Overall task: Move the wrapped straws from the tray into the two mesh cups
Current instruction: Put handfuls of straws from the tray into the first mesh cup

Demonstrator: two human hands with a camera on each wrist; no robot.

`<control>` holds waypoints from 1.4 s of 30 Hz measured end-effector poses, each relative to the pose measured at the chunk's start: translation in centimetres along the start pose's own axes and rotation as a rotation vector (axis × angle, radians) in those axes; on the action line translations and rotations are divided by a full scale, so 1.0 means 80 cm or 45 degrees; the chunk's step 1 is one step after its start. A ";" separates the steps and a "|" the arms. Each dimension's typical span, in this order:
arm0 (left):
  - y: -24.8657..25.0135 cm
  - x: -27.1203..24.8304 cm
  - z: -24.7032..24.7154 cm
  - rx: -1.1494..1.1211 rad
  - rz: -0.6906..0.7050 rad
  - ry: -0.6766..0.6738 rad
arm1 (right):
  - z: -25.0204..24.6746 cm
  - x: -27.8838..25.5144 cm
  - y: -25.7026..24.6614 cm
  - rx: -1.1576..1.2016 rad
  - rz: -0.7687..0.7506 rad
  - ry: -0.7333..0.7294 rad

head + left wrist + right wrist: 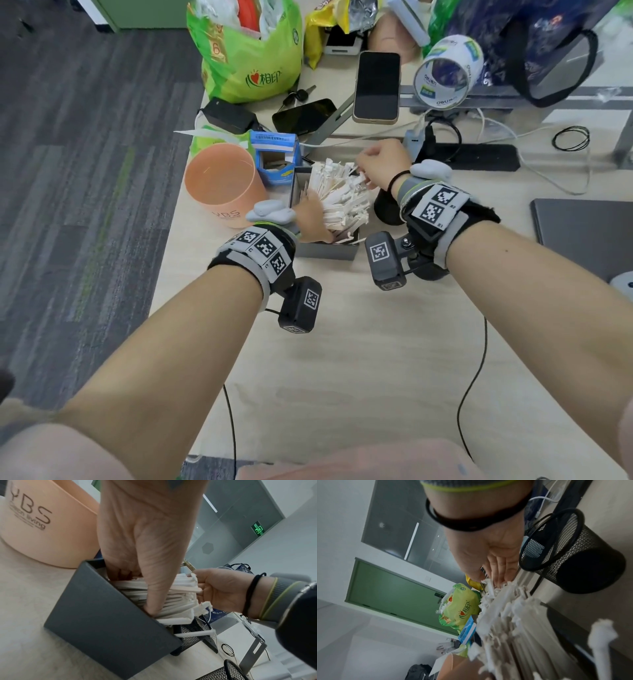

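Light wood bench [342, 342], cluttered along its far side: two phones, green shopping bag [246, 58], roll of tape, cables. Dark grey tray [109, 622] sits at bench centre, packed with white wrapped straws [342, 195]; some ends stick out over its rim. Peach tub [219, 185] marked "YBS" stands just left of the tray. One black mesh cup [573, 555] stands just right of the tray, partly hidden behind the right wrist in the head view; a second mesh cup [229, 672] shows only by its rim at the bottom edge of the left wrist view.

Left hand [145, 550] reaches down into the tray, fingers curled round a thick bundle of straws, thumb pressed along the bundle's near side. Right hand [380, 164] is at the far ends of the straws, fingers [501, 572] nearly straight and touching the paper tips; no grip seen.
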State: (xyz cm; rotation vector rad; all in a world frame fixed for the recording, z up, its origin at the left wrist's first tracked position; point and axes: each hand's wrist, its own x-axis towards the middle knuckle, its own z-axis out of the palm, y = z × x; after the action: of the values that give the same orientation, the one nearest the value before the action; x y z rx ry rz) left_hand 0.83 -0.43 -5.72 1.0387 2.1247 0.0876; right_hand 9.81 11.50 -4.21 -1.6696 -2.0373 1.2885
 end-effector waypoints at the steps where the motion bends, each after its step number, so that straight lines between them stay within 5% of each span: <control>1: -0.001 0.003 0.002 -0.036 0.002 -0.011 | 0.002 0.000 0.000 -0.035 -0.036 -0.001; 11: 0.012 0.016 0.016 -0.095 0.013 0.123 | 0.014 -0.014 -0.021 -0.351 -0.327 0.071; 21: -0.002 0.034 0.021 -0.205 0.105 0.090 | 0.035 -0.006 -0.024 -0.569 -0.392 -0.138; 31: -0.011 0.040 0.014 -0.495 0.249 0.348 | -0.016 -0.003 0.026 0.124 -0.288 0.146; 34: -0.011 0.032 0.010 -0.582 0.313 0.468 | -0.022 -0.008 0.032 0.158 -0.287 0.089; 42: -0.019 0.021 0.000 -0.511 0.318 0.352 | -0.011 -0.037 0.030 0.228 -0.190 -0.233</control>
State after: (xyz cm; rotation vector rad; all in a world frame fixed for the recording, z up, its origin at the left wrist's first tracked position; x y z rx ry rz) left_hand -0.80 -0.28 -7.28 1.0853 2.0824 0.7848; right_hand 13.04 9.31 -4.35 -1.3400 -2.0298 1.5685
